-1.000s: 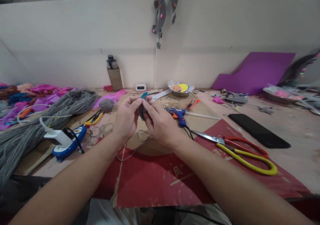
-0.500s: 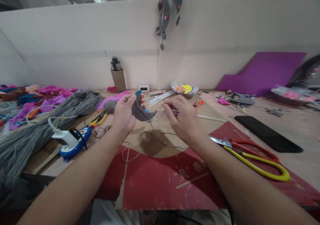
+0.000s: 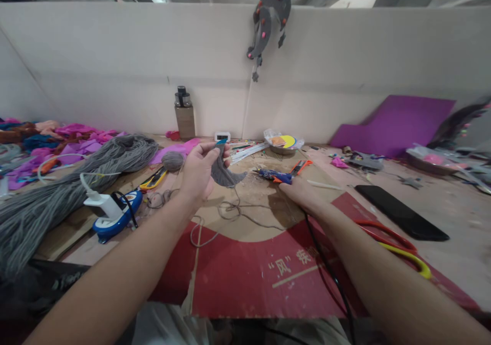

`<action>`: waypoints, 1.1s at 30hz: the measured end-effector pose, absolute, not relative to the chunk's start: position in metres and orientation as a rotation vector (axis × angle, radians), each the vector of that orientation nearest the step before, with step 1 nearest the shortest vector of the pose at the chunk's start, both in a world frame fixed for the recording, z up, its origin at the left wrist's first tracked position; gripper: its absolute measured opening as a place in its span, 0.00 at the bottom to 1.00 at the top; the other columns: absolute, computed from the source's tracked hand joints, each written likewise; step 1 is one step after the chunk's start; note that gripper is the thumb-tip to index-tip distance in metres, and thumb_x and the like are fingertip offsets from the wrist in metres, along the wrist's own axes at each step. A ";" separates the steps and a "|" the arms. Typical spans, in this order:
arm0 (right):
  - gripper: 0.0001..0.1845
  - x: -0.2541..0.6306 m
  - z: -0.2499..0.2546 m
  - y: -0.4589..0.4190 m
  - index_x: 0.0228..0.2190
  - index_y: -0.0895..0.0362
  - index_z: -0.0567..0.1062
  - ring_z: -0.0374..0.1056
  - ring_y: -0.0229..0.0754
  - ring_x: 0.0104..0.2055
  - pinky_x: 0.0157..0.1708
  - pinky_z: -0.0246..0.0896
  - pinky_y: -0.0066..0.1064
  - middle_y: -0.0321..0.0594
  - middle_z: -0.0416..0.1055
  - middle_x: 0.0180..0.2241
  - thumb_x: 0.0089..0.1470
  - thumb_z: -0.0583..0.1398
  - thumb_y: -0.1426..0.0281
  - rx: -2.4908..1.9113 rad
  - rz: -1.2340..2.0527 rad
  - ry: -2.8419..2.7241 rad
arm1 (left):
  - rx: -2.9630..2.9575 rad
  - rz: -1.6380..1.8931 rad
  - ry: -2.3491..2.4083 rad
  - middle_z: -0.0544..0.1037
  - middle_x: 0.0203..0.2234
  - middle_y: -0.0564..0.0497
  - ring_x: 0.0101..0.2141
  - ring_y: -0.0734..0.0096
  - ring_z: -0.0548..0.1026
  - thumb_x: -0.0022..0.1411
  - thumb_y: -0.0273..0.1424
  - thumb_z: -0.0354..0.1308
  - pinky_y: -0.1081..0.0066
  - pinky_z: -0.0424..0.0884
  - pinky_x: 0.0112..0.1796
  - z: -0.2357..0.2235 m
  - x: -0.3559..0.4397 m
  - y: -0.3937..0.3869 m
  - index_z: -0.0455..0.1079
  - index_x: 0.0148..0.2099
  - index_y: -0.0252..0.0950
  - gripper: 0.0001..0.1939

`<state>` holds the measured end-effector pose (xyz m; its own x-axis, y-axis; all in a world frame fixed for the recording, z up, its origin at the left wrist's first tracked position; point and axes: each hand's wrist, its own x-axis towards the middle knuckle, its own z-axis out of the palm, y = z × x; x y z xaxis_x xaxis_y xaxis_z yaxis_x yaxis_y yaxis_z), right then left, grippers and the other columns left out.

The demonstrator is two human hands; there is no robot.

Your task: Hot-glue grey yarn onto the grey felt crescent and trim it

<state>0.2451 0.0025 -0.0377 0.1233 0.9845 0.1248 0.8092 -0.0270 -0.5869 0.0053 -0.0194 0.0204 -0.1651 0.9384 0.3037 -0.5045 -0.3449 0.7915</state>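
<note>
My left hand (image 3: 200, 173) pinches a crescent shape wrapped in grey yarn (image 3: 226, 175); its upper tip is bare and teal. A loose strand of grey yarn (image 3: 251, 218) trails from the crescent and loops over the cardboard. Over on the right, my right hand (image 3: 301, 194) is closed round the handle of a blue hot glue gun (image 3: 271, 174) with an orange trigger. The gun's nozzle points left, towards the crescent but apart from it. Its black cord (image 3: 320, 250) runs down past my right forearm. The palm side of my right hand is hidden.
Scissors (image 3: 402, 258) lie partly under my right forearm, near a black phone (image 3: 401, 212). To the left are a grey yarn hank (image 3: 126, 158), a small yarn ball (image 3: 172, 160), a yellow cutter (image 3: 153, 179) and a blue power strip (image 3: 118, 222). White sticks (image 3: 249, 151) lie behind.
My right hand has moved down and right from beside the crescent and taken hold of the glue gun. My left hand still holds the crescent. The camera view has shifted slightly.
</note>
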 end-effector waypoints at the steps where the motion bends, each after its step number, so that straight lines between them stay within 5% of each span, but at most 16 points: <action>1: 0.06 0.245 -0.036 0.003 0.25 0.58 0.74 0.66 0.43 0.22 0.23 0.58 0.32 0.41 0.69 0.19 0.48 0.58 0.70 -1.855 0.489 -1.666 | 0.966 1.725 0.654 0.80 0.31 0.50 0.29 0.74 0.76 0.54 0.23 0.62 0.71 0.75 0.29 0.020 0.005 -0.019 0.69 0.36 0.34 0.06; 7: 0.11 0.230 -0.020 -0.009 0.34 0.55 0.66 0.60 0.35 0.25 0.25 0.59 0.26 0.31 0.64 0.26 0.44 0.57 0.69 -1.486 0.640 -1.328 | 0.964 1.723 0.682 0.80 0.31 0.49 0.29 0.73 0.77 0.52 0.25 0.62 0.73 0.74 0.28 0.018 0.004 -0.017 0.70 0.36 0.33 0.07; 10: 0.20 0.217 -0.009 -0.024 0.34 0.53 0.65 0.59 0.32 0.25 0.23 0.57 0.25 0.33 0.69 0.33 0.36 0.64 0.71 -1.040 1.030 -1.155 | 0.961 1.724 0.696 0.80 0.29 0.49 0.27 0.74 0.76 0.52 0.25 0.62 0.73 0.74 0.28 0.015 0.004 -0.014 0.71 0.34 0.32 0.05; 13: 0.21 0.207 0.000 -0.040 0.37 0.53 0.67 0.56 0.31 0.23 0.19 0.50 0.24 0.36 0.72 0.36 0.40 0.67 0.66 -0.840 1.275 -1.154 | 0.942 1.723 0.714 0.79 0.28 0.49 0.26 0.75 0.76 0.52 0.23 0.61 0.74 0.74 0.27 0.014 0.004 -0.012 0.70 0.33 0.32 0.04; 18: 0.18 0.199 0.000 -0.054 0.44 0.50 0.67 0.60 0.33 0.25 0.24 0.58 0.27 0.34 0.74 0.37 0.53 0.64 0.62 -0.824 1.001 -1.369 | 0.927 1.707 0.783 0.79 0.28 0.48 0.24 0.76 0.74 0.53 0.23 0.61 0.75 0.73 0.26 0.015 0.006 -0.013 0.70 0.32 0.31 0.03; 25: 0.16 0.193 -0.007 -0.055 0.47 0.53 0.68 0.71 0.43 0.44 0.48 0.64 0.39 0.41 0.76 0.42 0.57 0.61 0.69 -0.861 0.578 -1.615 | 0.925 1.683 0.809 0.78 0.26 0.48 0.25 0.74 0.75 0.55 0.22 0.60 0.74 0.73 0.25 0.013 0.011 -0.016 0.69 0.33 0.31 0.03; 33: 0.13 0.191 -0.010 -0.055 0.45 0.53 0.68 0.73 0.45 0.41 0.45 0.67 0.41 0.41 0.76 0.38 0.57 0.61 0.69 -0.923 0.414 -1.654 | 0.975 1.653 0.802 0.77 0.24 0.50 0.23 0.76 0.74 0.54 0.23 0.62 0.76 0.72 0.25 0.012 0.016 -0.021 0.67 0.34 0.32 0.06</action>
<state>0.1913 -0.0547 -0.0098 -0.0515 0.7514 0.6578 0.3527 0.6299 -0.6920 0.0157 -0.0214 0.0117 -0.1602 0.9629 0.2174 -0.4252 -0.2661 0.8651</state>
